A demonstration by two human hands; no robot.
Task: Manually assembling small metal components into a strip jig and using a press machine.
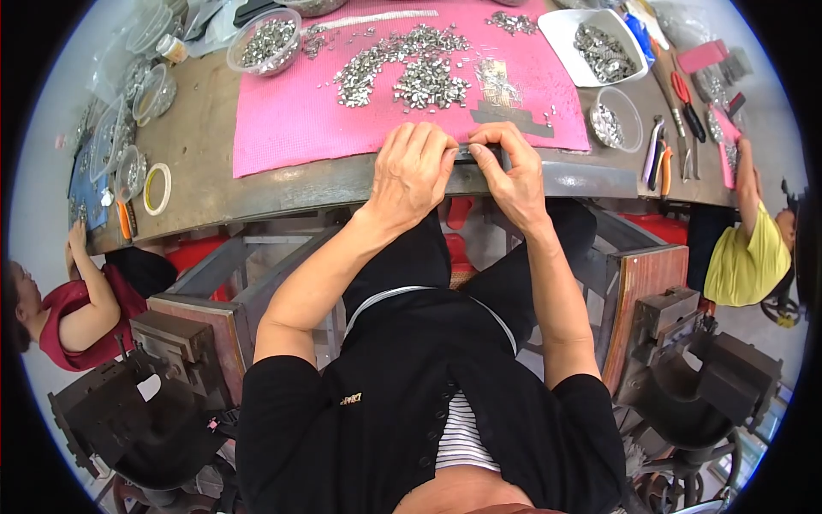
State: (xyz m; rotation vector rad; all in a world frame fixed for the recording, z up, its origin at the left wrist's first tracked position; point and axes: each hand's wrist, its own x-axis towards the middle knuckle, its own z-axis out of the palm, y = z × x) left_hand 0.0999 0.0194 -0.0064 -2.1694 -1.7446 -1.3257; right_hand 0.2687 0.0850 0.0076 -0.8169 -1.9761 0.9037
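My left hand [413,170] and right hand [511,164] pinch a thin dark metal strip [468,152] between their fingertips, at the near edge of the workbench [197,163], beside the pink mat [291,111].

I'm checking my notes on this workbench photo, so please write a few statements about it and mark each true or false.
1. Both hands, left hand and right hand, meet on a small dark strip at the table's edge. True.
2. The mat is blue. False: it is pink.
3. Small metal pieces lie heaped on the mat. True.
4. The white tray is empty. False: it holds metal pieces.
5. Pliers lie at the right. True.
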